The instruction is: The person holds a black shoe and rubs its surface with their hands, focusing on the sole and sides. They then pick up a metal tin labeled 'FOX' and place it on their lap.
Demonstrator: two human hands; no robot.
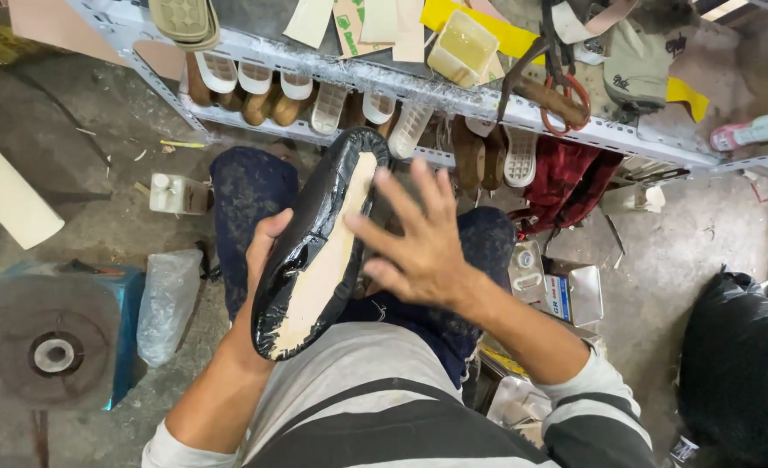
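Left hand (pixel 264 247) gripping black shoe (pixel 315 238), right hand (pixel 419 238) spread open beside it

A shoemaking workshop: metal rack (pixel 453 95) hung with soles (pixel 296 84), scissors (pixel 557 108), glue-smeared concrete floor (pixel 687 251).

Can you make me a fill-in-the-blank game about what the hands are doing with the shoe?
1. The left hand holds the ____ shoe from behind.
2. The right hand has its fingers ____.
3. The pale insole faces ____ the camera.
4. Soles hang under the metal ____.

Missing words: black; spread; toward; shelf
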